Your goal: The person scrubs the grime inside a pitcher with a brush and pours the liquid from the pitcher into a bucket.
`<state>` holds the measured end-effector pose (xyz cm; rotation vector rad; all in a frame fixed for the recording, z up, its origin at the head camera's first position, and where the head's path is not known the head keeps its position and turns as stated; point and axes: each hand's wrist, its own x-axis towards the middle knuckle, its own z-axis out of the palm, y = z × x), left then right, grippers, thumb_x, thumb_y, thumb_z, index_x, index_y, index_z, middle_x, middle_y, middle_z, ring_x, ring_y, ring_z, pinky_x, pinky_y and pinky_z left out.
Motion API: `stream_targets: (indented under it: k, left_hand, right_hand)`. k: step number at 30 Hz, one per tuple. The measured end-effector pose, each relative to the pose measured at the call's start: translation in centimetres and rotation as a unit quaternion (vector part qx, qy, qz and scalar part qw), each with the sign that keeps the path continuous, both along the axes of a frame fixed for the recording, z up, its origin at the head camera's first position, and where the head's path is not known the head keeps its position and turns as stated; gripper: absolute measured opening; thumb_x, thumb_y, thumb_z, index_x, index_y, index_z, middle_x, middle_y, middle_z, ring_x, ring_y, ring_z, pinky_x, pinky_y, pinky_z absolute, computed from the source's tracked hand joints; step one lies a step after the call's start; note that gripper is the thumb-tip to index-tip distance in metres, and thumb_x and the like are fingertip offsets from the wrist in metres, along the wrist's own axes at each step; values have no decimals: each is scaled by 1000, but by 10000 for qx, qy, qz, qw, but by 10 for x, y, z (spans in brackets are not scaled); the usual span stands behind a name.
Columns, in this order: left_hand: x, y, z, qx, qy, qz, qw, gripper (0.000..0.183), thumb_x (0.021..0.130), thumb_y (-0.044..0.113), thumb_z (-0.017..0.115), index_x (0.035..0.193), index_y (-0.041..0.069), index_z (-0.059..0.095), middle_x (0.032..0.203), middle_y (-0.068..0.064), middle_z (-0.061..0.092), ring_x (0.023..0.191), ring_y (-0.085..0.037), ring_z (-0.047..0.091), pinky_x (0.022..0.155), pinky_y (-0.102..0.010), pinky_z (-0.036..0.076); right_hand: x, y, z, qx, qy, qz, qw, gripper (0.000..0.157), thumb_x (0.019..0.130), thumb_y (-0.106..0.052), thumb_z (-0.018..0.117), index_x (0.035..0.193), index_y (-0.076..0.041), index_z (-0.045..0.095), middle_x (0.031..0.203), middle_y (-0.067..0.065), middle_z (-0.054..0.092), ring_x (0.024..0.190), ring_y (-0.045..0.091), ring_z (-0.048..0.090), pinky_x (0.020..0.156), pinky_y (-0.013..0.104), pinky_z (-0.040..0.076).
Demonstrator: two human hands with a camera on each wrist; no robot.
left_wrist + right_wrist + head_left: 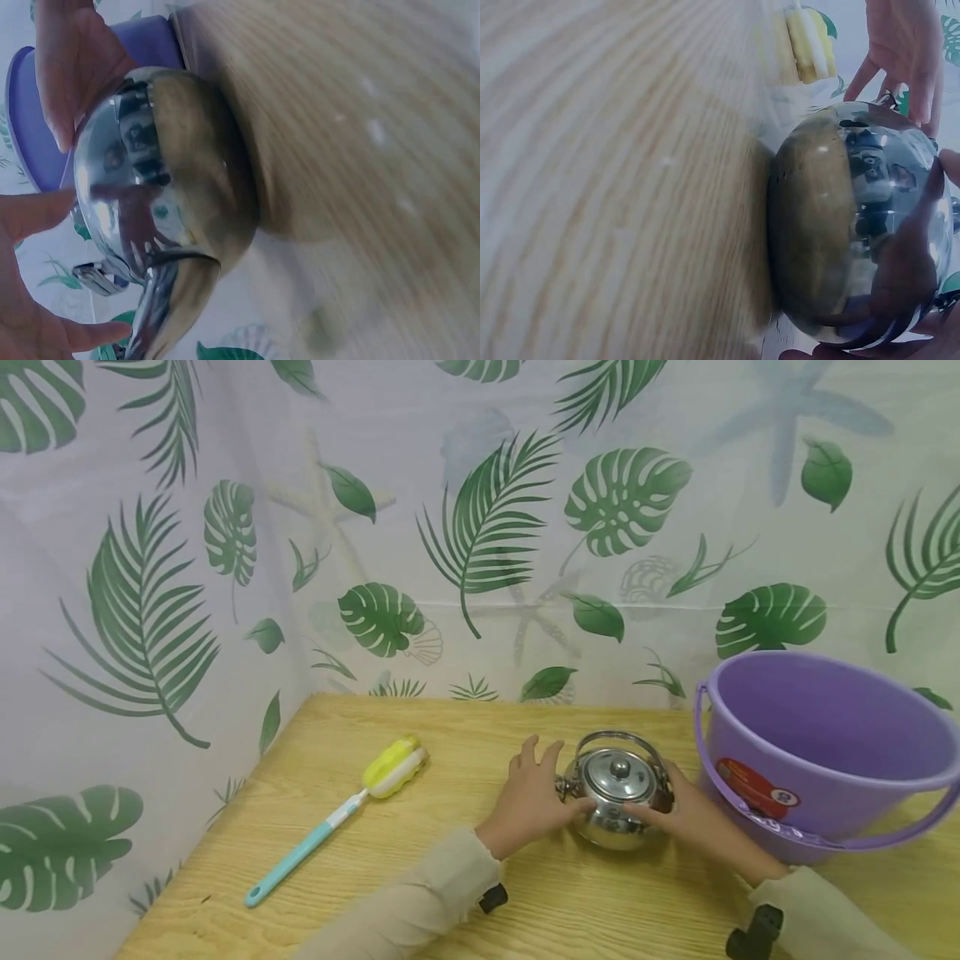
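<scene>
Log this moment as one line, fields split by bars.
left hand at spout side | right hand gripping opposite side | kettle upright on table | brush lying left | bucket right

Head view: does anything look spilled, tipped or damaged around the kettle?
No spill shows; the kettle and purple bucket stand upright. One small oddity: a dark mark on the table, left of the brush handle, breaks the plain wood grain; it is too small to identify.

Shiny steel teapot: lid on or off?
On: head view shows the round steel lid seated atop the shiny steel teapot, knob up, under the raised handle.
</scene>
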<state>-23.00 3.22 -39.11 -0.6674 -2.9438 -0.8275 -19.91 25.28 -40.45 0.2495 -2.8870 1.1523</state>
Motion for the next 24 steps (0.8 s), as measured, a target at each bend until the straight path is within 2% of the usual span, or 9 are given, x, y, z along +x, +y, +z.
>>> stream_targets:
  k: [4,8,10,14,18,24]
  left_hand:
    - [10,2,0,-351,264,-174,9989,80,82,53,64,141,6,38,147,-20,32,135,-39,32,105,-46,39]
    - [13,7,-1,-860,487,-420,9942,83,84,55,61,143,3,35,147,-18,35,139,-35,29,111,-42,33]
    - [12,11,-2,-1036,553,-433,9921,85,83,57,60,143,2,33,146,-16,37,139,-31,30,111,-38,33]
    - [7,16,-5,-1297,592,-356,9891,93,79,63,61,143,1,34,140,-12,46,130,-25,40,105,-31,40]
    - [4,16,-4,-1269,598,-341,9895,97,72,65,67,141,4,37,133,-8,53,120,-22,46,94,-28,47]
    - [0,14,-6,-881,717,-358,9929,94,66,62,74,135,5,44,125,-4,58,107,-17,47,88,-27,47]
  right_hand:
    - [0,0,-2,-98,7,41,9999,96,80,-36,72,145,7,15,140,38,34,128,55,33,102,65,28]
    - [-1,-1,-3,-110,-96,4,9999,99,80,-36,72,145,10,13,140,39,31,128,56,32,102,66,27]
    - [-1,-2,-3,-58,-137,-60,9999,101,79,-37,73,144,11,13,140,40,31,127,56,33,102,65,28]
    - [-1,-2,-3,34,-200,-177,9996,103,77,-39,74,143,12,14,139,40,32,127,55,35,101,64,31]
    - [0,-3,-2,59,-172,-215,9996,104,75,-38,76,142,13,15,137,40,35,125,54,38,99,63,34]
    - [-2,-8,0,-10,5,-276,9996,104,73,-37,78,143,10,18,136,37,39,124,52,41,99,62,35]
